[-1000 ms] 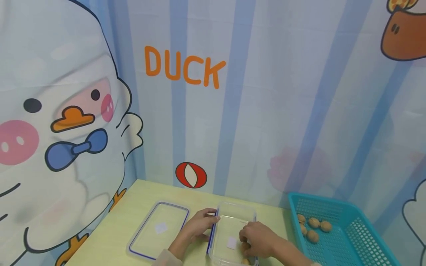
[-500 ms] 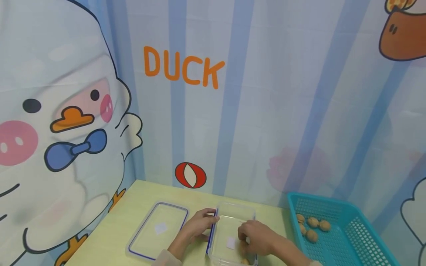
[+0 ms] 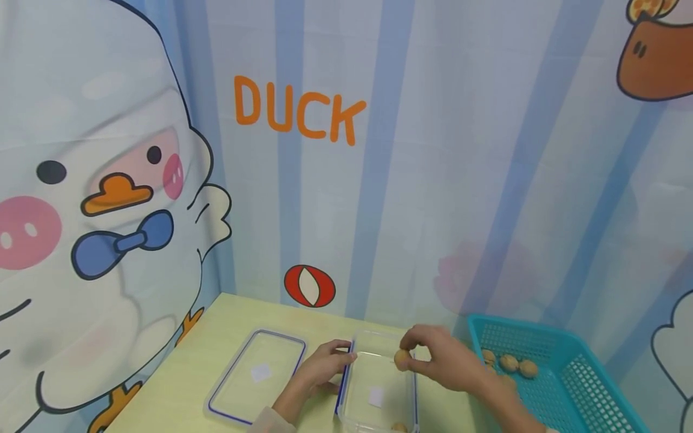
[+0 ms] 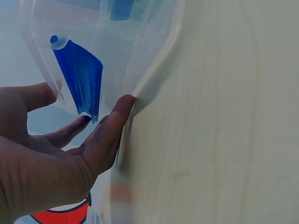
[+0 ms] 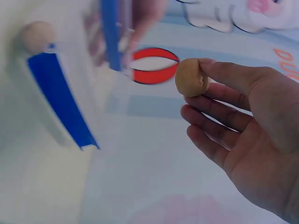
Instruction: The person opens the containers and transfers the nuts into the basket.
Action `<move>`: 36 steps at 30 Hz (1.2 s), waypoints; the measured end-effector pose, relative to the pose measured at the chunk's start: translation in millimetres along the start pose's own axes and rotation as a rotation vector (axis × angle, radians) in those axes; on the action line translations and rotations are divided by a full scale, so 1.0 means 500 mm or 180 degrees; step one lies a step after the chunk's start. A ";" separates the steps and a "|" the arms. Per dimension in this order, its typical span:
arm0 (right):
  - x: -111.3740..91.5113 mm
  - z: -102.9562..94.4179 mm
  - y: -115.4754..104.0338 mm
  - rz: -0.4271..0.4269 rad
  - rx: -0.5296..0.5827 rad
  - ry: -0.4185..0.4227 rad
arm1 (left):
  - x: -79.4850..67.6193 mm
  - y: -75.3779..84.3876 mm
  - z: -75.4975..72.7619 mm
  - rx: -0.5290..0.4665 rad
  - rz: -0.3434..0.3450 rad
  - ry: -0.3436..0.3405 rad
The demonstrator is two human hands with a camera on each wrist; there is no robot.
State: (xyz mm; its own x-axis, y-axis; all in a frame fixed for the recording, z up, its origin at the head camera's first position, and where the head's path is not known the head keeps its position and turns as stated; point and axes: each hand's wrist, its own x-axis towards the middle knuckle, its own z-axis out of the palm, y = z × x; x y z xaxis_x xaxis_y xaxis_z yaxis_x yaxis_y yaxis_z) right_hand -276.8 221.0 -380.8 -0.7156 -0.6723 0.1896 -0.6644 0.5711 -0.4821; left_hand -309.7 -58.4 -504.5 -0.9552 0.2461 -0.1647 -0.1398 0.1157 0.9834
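Between thumb and fingertips, my right hand point(image 3: 446, 361) pinches a walnut point(image 3: 402, 359) over the right wall of a clear plastic food box point(image 3: 364, 376). The right wrist view shows the walnut point(image 5: 190, 77) at the fingertips, its seam facing the palm. My left hand point(image 3: 325, 364) holds the box's left side, thumb at the rim. In the left wrist view, its fingers lie by a blue clip point(image 4: 81, 77) hanging from the box. Another walnut point(image 3: 399, 427) lies inside the box at its near right corner.
A clear lid point(image 3: 224, 394) with a blue seal lies on the table left of the box. To the right stands a turquoise basket point(image 3: 563, 329) with several walnuts point(image 3: 509, 362), partly hidden by my right arm. A printed curtain point(image 3: 433, 180) hangs behind the table.
My right hand has risen out of the box's near right part, bringing up the walnut in its fingertips. The left hand and the box have stayed in place.
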 end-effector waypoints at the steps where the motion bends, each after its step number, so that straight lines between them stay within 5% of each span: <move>1: -0.007 -0.014 -0.005 0.0040 0.0015 0.0114 | 0.000 0.000 0.000 -0.0007 0.0001 -0.0004; 12: -0.093 -0.113 0.020 0.0496 -0.0075 0.1103 | -0.002 -0.001 0.000 -0.0029 0.0011 -0.0003; 36: -0.208 -0.152 0.147 0.1229 -0.0458 0.1469 | -0.006 0.004 0.000 0.0019 0.0007 0.0006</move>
State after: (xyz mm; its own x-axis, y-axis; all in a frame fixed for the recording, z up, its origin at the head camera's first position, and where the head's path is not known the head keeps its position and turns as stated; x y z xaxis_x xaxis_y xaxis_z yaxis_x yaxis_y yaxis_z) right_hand -267.5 368.7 -371.1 -0.9084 -0.1496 0.3905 -0.3382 0.8120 -0.4757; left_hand -307.2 -58.9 -502.2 -0.9559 0.2446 -0.1625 -0.1362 0.1211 0.9833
